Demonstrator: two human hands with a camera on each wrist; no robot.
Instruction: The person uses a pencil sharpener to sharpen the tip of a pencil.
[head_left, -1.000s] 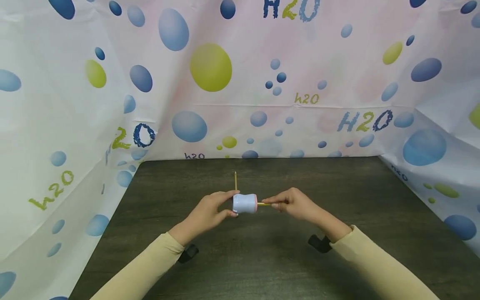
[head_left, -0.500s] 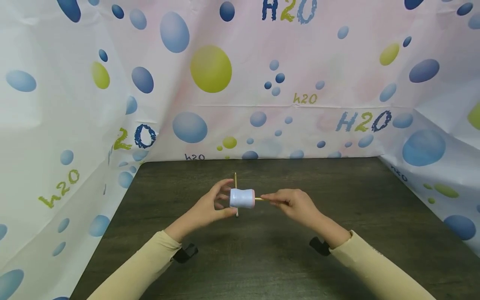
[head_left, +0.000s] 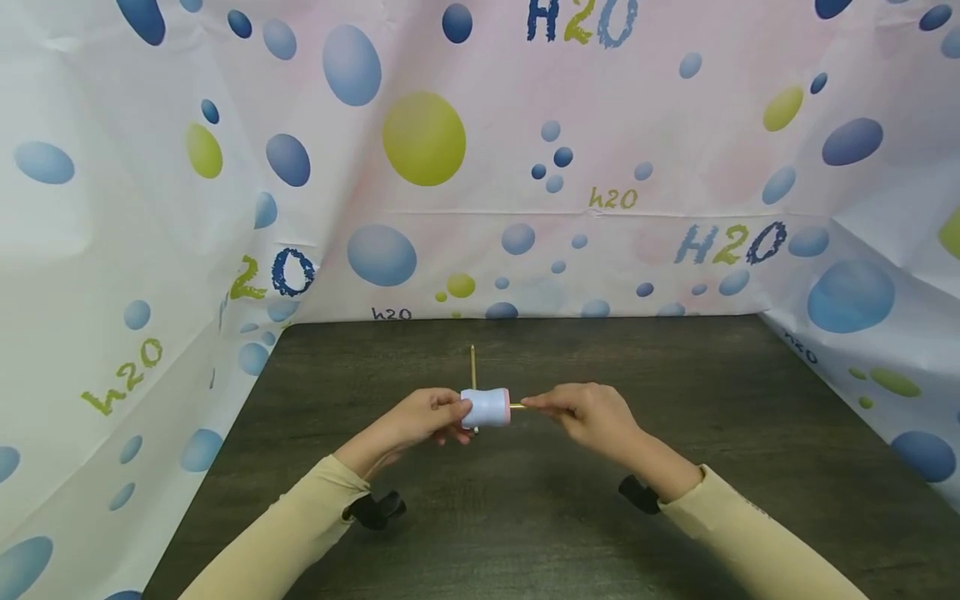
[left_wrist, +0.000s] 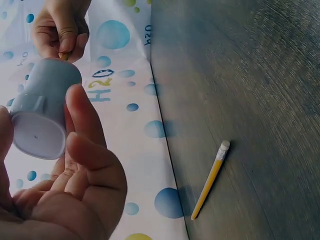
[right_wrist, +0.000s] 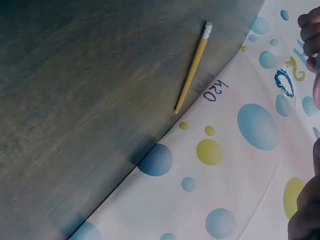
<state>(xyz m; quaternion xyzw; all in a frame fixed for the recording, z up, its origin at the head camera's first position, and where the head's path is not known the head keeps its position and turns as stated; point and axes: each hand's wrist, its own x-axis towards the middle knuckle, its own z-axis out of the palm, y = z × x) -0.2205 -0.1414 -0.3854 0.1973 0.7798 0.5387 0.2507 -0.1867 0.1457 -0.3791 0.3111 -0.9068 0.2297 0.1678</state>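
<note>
Dark table (head_left: 480, 525): above it, the left hand (head_left: 414, 421) grips the sharpener (head_left: 489, 407); the right hand (head_left: 592, 410) pinches a pencil (head_left: 517, 407), aligned lengthwise at the sharpener's right end.

Head view: tabletop pencil (head_left: 473, 367) part-hidden behind cylinder (head_left: 487, 407).

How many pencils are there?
2. One yellow pencil lies on the table; a second pencil, mostly hidden, runs from the right hand to the pale blue container.
</note>
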